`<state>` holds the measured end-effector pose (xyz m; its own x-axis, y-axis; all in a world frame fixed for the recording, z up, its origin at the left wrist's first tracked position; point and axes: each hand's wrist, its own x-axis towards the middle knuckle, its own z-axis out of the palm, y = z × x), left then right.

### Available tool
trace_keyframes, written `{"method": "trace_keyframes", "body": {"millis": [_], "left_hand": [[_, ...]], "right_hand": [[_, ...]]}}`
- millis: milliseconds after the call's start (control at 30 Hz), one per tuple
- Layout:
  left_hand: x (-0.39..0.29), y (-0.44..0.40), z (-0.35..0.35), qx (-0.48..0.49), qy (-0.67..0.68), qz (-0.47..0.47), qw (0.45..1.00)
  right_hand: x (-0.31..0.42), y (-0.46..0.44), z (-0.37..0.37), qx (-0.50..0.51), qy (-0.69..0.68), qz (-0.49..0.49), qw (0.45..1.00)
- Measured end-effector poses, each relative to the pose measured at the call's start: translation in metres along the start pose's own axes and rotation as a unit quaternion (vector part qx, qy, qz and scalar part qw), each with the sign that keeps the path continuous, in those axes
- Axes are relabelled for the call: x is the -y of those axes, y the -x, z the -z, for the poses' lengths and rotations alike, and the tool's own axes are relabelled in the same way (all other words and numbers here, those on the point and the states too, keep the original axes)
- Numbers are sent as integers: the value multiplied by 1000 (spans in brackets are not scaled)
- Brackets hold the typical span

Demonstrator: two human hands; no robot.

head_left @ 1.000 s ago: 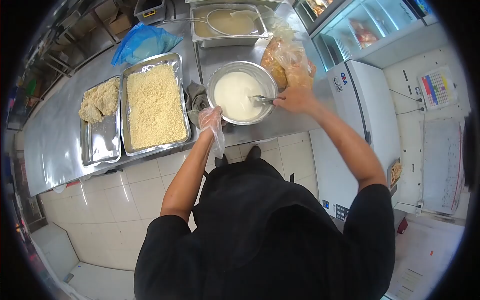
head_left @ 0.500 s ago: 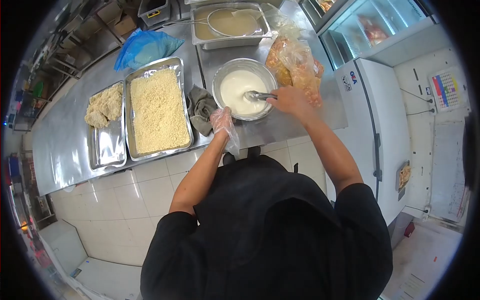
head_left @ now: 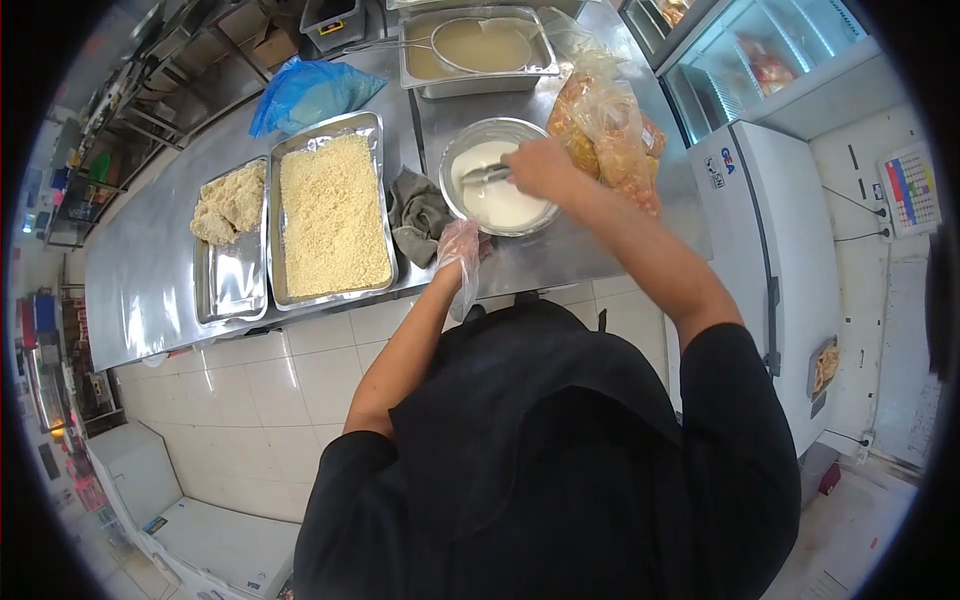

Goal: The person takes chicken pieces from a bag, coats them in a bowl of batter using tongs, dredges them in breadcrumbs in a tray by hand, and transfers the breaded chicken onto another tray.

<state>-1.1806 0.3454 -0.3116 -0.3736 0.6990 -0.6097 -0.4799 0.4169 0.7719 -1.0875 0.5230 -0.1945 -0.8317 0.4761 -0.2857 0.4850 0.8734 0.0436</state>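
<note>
A metal bowl [head_left: 447,160] of white batter [head_left: 500,203] stands near the front edge of the steel table. My bare right hand [head_left: 540,168] is closed on a metal utensil [head_left: 485,175] and reaches over the bowl's right side, with the utensil's end in the batter. In a clear plastic glove, my left hand [head_left: 460,247] is at the bowl's lower left rim. Its fingers look bent against the rim, partly hidden by the glove. Just left of the bowl lies a crumpled grey cloth [head_left: 417,212].
Left of the cloth are a tray of crumbs [head_left: 335,220] and a tray [head_left: 230,280] with coated pieces [head_left: 230,203]. Behind sit a blue bag [head_left: 310,95] and a pan of liquid with a strainer [head_left: 490,88]. Bags of orange food [head_left: 615,140] stand right of the bowl.
The right hand has moved left over the bowl, taking the utensil across the batter toward the left side. The view has shifted, so the table's things appear farther right.
</note>
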Motion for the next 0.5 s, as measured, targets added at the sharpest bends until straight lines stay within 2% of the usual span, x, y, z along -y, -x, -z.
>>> {"method": "trace_keyframes", "body": {"millis": [167, 267, 400, 467, 500], "left_hand": [[-1, -1, 1, -4, -31, 23, 999], [12, -9, 2, -10, 5, 9, 1000], [13, -5, -1, -7, -16, -1, 1000], [11, -3, 5, -6, -14, -12, 1000], [8, -4, 16, 12, -318, -118, 941]], "right_hand": [[-41, -31, 28, 44, 61, -33, 997], [-65, -26, 31, 71, 123, -38, 989], [-72, 5, 36, 124, 101, -64, 985], [-70, 24, 30, 140, 32, -93, 985], [-65, 31, 30, 139, 32, -92, 985]]}}
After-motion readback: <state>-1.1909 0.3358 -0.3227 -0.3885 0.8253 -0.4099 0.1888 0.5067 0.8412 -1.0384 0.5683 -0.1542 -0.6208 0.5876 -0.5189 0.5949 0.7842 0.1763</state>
